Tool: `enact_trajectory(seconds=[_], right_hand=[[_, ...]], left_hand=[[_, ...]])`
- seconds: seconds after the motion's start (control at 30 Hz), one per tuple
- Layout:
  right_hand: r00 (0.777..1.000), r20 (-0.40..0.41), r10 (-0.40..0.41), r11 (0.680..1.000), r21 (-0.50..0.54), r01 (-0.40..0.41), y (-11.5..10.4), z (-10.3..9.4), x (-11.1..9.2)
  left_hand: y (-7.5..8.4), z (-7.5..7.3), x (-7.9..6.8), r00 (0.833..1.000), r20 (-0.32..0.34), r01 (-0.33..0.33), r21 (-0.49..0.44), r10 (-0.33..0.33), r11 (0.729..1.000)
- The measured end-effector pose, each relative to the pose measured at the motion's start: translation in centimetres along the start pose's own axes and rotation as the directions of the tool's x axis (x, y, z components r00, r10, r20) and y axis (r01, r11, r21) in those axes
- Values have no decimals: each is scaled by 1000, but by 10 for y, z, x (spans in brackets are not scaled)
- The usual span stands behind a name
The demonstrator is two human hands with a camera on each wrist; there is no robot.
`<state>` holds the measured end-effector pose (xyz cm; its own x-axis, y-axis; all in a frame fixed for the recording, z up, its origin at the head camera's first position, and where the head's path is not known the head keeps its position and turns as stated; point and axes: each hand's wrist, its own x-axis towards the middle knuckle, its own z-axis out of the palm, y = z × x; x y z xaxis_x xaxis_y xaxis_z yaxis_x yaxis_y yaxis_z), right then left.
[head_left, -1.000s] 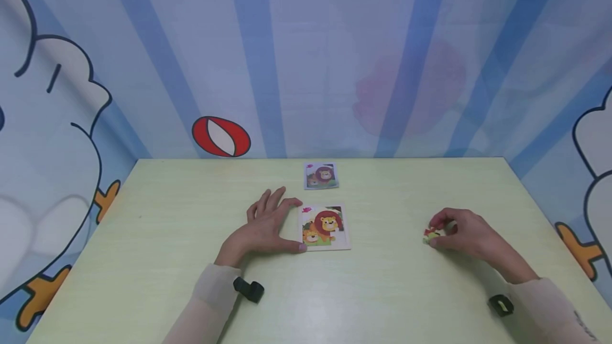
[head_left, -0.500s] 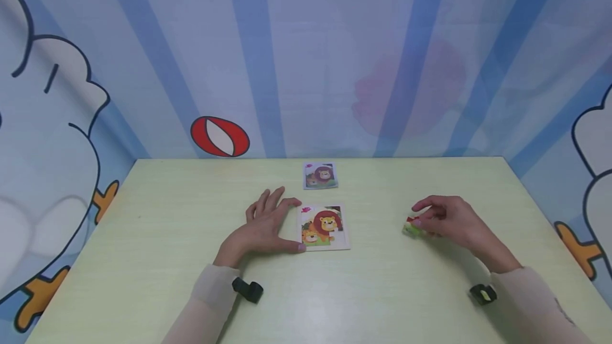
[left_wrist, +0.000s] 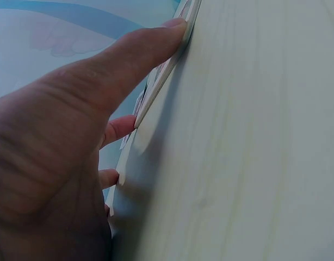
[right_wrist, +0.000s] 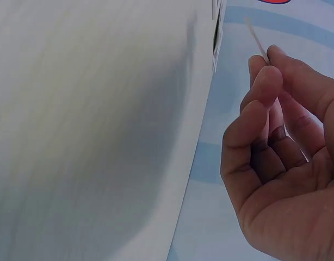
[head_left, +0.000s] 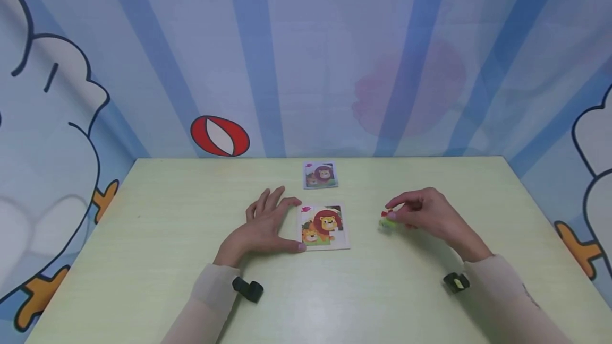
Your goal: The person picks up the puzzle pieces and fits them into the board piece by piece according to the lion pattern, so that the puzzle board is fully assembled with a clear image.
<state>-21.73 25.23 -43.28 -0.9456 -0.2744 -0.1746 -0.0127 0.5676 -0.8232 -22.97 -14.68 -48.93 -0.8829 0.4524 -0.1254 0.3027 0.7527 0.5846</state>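
On the table lies a square lion jigsaw puzzle board (head_left: 345, 244), its lower right part showing bare white. My left hand (head_left: 260, 230) spreads its fingers at the board's left side. The thumb touches the lower left corner, and the index fingertip is at the upper left one. In the left wrist view the thumb (left_wrist: 134, 57) rests on the board's edge (left_wrist: 166, 76). To the right of the board, my right hand (head_left: 427, 216) pinches a green and red puzzle piece (head_left: 386, 224) above the table. The right wrist view shows this thin piece (right_wrist: 256, 38) edge-on between thumb and fingertips.
A small picture card (head_left: 320, 175) with the same lion scene lies behind the board, near the table's back edge. The pale wooden table (head_left: 191, 190) meets a blue striped cloth backdrop (head_left: 315, 68) at the back and sides.
My right hand has moved left with the puzzle piece, from the right part of the table toward the board. The left hand and the board have stayed put.
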Motion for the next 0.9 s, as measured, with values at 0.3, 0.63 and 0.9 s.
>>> enact_trajectory(seconds=[0.3,0.63,0.9], right_hand=[[1000,27,-14,1000,14,14,-11,13,13],[997,73,-19,998,64,15,-16,37,27],[989,136,-55,995,89,43,-25,58,35]], left_hand=[[0,-1,1,1000,5,-2,-5,2,1000],[0,-1,-1,1000,3,5,-1,-5,1000],[2,-3,0,1000,11,11,-1,-11,1000]])
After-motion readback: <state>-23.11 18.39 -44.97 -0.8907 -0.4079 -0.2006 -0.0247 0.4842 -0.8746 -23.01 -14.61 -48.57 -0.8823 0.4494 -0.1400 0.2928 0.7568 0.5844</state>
